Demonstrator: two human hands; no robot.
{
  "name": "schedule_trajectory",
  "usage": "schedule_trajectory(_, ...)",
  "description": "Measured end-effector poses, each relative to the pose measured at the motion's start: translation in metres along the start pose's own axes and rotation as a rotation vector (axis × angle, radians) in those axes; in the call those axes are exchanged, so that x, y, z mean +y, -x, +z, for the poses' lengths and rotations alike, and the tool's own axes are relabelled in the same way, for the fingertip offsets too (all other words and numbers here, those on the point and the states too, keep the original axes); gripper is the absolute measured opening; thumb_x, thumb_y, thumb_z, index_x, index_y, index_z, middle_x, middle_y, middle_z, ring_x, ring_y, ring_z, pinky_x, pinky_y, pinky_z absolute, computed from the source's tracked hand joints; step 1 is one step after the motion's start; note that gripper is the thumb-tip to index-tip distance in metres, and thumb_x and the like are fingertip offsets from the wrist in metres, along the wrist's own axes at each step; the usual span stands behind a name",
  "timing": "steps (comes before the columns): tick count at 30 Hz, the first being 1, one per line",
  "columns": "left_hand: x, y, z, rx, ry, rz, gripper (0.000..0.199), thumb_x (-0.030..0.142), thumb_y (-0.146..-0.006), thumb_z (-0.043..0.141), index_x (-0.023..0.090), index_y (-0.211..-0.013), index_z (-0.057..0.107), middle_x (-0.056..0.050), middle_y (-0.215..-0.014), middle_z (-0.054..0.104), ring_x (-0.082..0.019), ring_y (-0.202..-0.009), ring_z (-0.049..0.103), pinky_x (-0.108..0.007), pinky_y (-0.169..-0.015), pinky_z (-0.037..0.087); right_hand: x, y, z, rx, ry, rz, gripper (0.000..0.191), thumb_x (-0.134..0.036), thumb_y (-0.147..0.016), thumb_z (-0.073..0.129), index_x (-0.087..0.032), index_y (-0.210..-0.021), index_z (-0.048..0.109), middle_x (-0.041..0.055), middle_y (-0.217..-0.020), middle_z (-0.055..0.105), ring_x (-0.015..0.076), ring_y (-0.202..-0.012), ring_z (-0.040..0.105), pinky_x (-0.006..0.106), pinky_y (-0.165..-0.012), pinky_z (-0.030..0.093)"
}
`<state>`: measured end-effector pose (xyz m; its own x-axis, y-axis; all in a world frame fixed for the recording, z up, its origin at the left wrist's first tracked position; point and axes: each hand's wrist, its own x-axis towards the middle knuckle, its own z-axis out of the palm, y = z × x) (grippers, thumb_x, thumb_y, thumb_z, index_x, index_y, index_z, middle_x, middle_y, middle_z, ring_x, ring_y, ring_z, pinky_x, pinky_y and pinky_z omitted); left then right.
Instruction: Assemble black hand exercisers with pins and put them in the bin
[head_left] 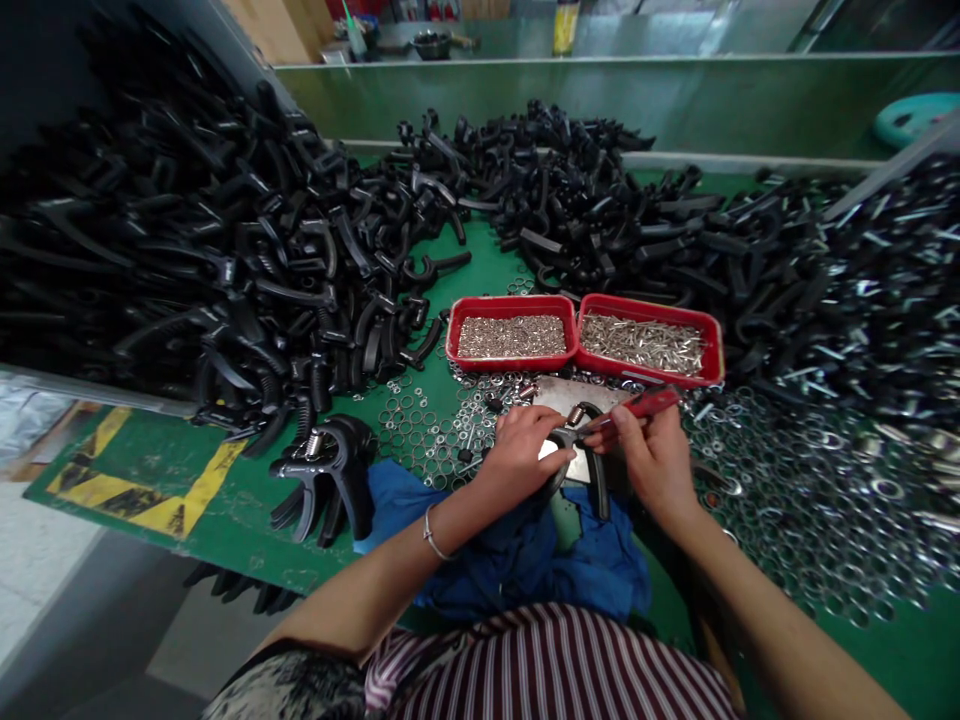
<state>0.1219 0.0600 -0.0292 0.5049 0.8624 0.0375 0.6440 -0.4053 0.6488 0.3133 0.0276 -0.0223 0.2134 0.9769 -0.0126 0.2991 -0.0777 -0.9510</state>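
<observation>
Our left hand (517,455) is curled closed around a black plastic hand grip exerciser (589,470), which sits just above a blue cloth (525,560) at the near edge of the green counter (225,500). Our right hand (649,460) pinches a red-handled tool (645,404) between thumb and fingertips, its far end close to the steel coil spring (576,414) at the top of the exerciser. A flat steel plate (577,394) lies just behind them, and 2 red trays (510,303) hold small silver parts, the right one seemingly short pins.

We judge the exerciser light and stiff, with rigid plastic arms, while the spring will likely push back and may slip sideways under pressure. The firmest place to take hold looks like the curved arms, below the coil. The loose steel washers (810,500) spread across the counter look slippery and easy to scatter.

Our fingers cover most of the joint, so we cannot tell how the spring is seated. The tip of the red-handled tool is also hard to make out, and we cannot tell exactly what kind of tool it is. Heaps of black plastic handles (187,260) fill the far counter.
</observation>
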Motion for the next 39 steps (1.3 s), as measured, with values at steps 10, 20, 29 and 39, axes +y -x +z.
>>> schedule_trajectory(10,0.006,0.000,-0.006,-0.067,-0.066,-0.001,0.049,0.045,-0.083,0.070,0.022,-0.125,0.060,-0.005,-0.128,0.060,-0.027,-0.115,0.049,-0.041,-0.098,0.037,-0.022,-0.022,0.006,-0.214,0.558,-0.227,0.029,-0.049,-0.095,0.043,-0.021,-0.101,0.045,0.0098,-0.080,0.063,0.0285,-0.070,0.064,0.038,-0.062,0.048)
schedule_trajectory(20,0.011,0.014,-0.007,0.010,-0.087,0.037,0.051,0.044,-0.087,0.067,0.019,-0.130,0.054,-0.011,-0.137,0.054,-0.029,-0.125,0.046,-0.045,-0.105,0.034,-0.036,0.018,-0.050,0.057,0.247,-0.218,0.022,-0.049,-0.095,0.049,-0.029,-0.103,0.052,0.0090,-0.087,0.068,0.0256,-0.067,0.063,0.045,-0.066,0.050)
schedule_trajectory(29,0.001,0.064,-0.012,0.094,0.044,0.019,0.011,0.020,-0.098,0.047,0.020,-0.094,0.058,-0.004,-0.093,0.063,-0.019,-0.091,0.057,-0.035,-0.087,0.044,0.054,-0.002,-0.200,0.113,0.938,0.036,0.036,-0.063,-0.086,0.058,-0.028,-0.088,0.061,0.0153,-0.076,0.065,0.0291,-0.063,0.059,0.047,-0.061,0.041)
schedule_trajectory(39,0.024,0.043,0.004,0.066,-0.216,-0.038,0.031,0.047,-0.095,0.052,0.017,-0.104,0.056,-0.008,-0.096,0.065,-0.022,-0.091,0.062,-0.034,-0.083,0.048,0.033,0.112,-0.096,-0.081,0.780,-0.186,0.035,-0.038,-0.093,0.056,-0.019,-0.122,0.048,0.0160,-0.122,0.053,0.0314,-0.117,0.052,0.049,-0.097,0.046)
